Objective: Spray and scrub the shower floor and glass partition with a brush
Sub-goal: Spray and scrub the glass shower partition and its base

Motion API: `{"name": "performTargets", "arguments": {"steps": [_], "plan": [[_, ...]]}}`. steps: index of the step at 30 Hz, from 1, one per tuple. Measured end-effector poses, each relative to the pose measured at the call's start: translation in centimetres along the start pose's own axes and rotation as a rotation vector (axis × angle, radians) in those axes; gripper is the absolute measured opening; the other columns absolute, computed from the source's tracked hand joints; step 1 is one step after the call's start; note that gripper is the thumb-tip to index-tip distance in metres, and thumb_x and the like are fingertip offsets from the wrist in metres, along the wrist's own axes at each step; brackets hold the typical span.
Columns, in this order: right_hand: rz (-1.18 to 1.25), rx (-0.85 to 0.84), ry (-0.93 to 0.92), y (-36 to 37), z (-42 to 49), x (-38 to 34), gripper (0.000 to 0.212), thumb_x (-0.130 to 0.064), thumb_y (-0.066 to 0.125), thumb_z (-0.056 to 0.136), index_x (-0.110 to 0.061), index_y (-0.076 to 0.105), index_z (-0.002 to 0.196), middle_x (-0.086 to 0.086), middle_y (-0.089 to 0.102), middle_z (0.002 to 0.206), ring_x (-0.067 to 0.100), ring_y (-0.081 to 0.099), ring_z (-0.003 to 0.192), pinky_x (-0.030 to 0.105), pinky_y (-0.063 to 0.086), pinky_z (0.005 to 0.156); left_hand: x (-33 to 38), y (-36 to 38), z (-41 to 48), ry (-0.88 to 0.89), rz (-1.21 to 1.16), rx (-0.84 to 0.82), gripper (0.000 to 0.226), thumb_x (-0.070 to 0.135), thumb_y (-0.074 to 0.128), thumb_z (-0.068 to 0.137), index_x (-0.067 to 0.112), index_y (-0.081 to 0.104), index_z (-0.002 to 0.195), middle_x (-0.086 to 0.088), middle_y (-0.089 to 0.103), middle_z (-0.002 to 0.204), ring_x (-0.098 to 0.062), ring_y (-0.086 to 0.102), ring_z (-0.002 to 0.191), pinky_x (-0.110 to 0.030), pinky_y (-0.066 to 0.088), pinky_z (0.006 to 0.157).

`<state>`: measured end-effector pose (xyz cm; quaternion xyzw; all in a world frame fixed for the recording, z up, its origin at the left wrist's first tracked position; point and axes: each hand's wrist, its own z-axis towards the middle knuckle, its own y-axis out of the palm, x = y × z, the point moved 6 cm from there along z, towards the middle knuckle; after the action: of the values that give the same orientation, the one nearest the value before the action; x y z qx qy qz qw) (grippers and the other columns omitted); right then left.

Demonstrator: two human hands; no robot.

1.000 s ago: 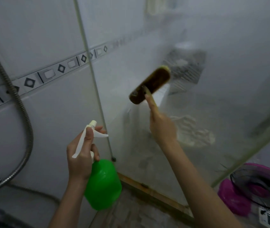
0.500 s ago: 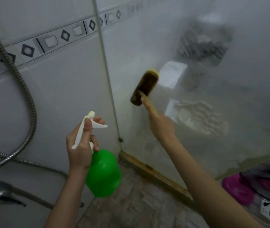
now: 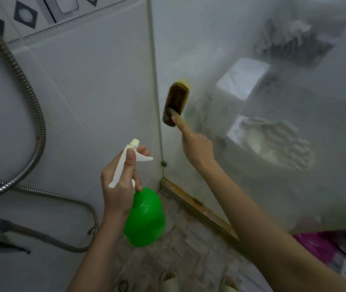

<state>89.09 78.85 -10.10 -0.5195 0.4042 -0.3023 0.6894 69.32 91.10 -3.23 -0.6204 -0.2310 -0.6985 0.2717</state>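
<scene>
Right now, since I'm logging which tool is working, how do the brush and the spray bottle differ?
The brush is brown and long; the spray bottle is green and rounded with a white trigger head. The brush is up against the glass partition near its edge; the spray bottle hangs lower, touching no surface. The right hand holds the brush, the left hand grips the spray bottle's neck. Each sits in one hand.

Brown brush [image 3: 176, 104] near-upright, bristles against hazy glass partition [image 3: 252, 186], close to its left edge. Green spray bottle [image 3: 144, 218], white trigger head, held tilted above tiled shower floor [image 3: 189, 249].
</scene>
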Motion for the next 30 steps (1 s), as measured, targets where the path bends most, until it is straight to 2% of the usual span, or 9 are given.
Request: {"name": "performTargets", "arguments": {"steps": [4,6,10,12,14,17,21,25,30], "plan": [[0.037,-0.029,0.12,1.7,-9.8,7.9,0.075,-0.012,0.049,0.097,-0.046,0.009,0.149,-0.005,0.034,0.05,0.006,0.023,0.035,0.021,0.013,0.034,-1.4,0.7,0.6,-0.029,-0.022,0.005,0.03,0.053,0.047,0.094,0.045,0.076,0.094,0.011,0.078,0.095,-0.01,0.043,0.037,-0.021,0.038,0.042],[0.029,-0.041,0.115,2.0,-10.0,8.5,0.075,-0.013,0.05,0.096,-0.046,0.01,0.15,-0.003,0.036,0.051,0.006,0.022,0.034,0.02,0.013,0.035,-1.5,1.2,0.8,-0.035,-0.009,0.0,0.029,0.052,0.048,0.094,0.04,0.074,0.097,0.011,0.078,0.094,-0.01,0.043,0.037,-0.022,0.038,0.042],[-0.016,0.026,-0.012,1.3,-2.4,2.5,0.069,-0.008,0.043,0.097,-0.041,0.015,0.151,0.003,0.048,0.058,0.018,0.043,0.039,0.029,0.038,0.036,-0.5,2.2,0.9,-0.009,0.016,-0.014,0.033,0.054,0.046,0.096,0.038,0.075,0.097,0.013,0.076,0.087,-0.012,0.045,0.038,-0.023,0.04,0.043],[-0.032,0.007,-0.047,0.6,-0.3,1.1,0.073,-0.007,0.042,0.096,-0.043,0.01,0.151,0.005,0.05,0.06,0.022,0.047,0.043,0.032,0.041,0.039,0.1,2.6,0.7,0.0,-0.003,-0.021,0.035,0.054,0.046,0.095,0.036,0.075,0.097,0.012,0.075,0.083,-0.012,0.046,0.038,-0.023,0.04,0.043],[-0.06,0.017,-0.025,-0.1,-2.3,3.1,0.073,-0.008,0.044,0.095,-0.043,0.012,0.151,0.003,0.049,0.058,0.019,0.043,0.04,0.026,0.032,0.035,0.8,3.0,0.5,0.013,-0.03,-0.034,0.033,0.054,0.047,0.095,0.04,0.077,0.094,0.012,0.073,0.076,-0.012,0.045,0.038,-0.023,0.04,0.043],[-0.02,0.04,0.107,-0.6,-11.5,9.9,0.074,-0.009,0.056,0.093,-0.04,0.021,0.15,-0.004,0.039,0.055,0.008,0.026,0.036,0.018,0.013,0.036,1.6,3.6,0.2,0.026,-0.039,-0.071,0.031,0.052,0.046,0.095,0.038,0.074,0.099,0.013,0.077,0.087,-0.011,0.043,0.038,-0.023,0.039,0.043],[0.046,0.058,0.188,-2.6,-18.5,14.3,0.078,-0.005,0.066,0.087,-0.033,0.027,0.149,-0.006,0.035,0.057,-0.001,0.014,0.038,0.011,0.006,0.041,2.7,4.6,-0.3,0.038,-0.018,-0.119,0.029,0.054,0.046,0.094,0.055,0.075,0.092,0.015,0.074,0.076,-0.011,0.044,0.038,-0.022,0.04,0.046],[0.11,0.247,0.045,-6.4,-10.5,8.4,0.064,-0.014,0.05,0.098,-0.039,0.022,0.15,0.0,0.044,0.057,0.015,0.038,0.037,0.025,0.029,0.035,4.1,6.0,-1.0,0.044,-0.015,-0.156,0.03,0.053,0.045,0.095,0.058,0.074,0.09,0.015,0.077,0.087,-0.01,0.045,0.038,-0.022,0.04,0.044],[0.064,0.367,-0.057,-12.7,-6.8,6.0,0.059,-0.019,0.041,0.101,-0.038,0.017,0.151,0.001,0.042,0.052,0.018,0.04,0.037,0.032,0.036,0.034,5.7,6.7,-1.4,0.071,-0.037,-0.178,0.032,0.049,0.044,0.098,0.06,0.073,0.09,0.016,0.077,0.09,-0.009,0.044,0.039,-0.022,0.04,0.043]]}}
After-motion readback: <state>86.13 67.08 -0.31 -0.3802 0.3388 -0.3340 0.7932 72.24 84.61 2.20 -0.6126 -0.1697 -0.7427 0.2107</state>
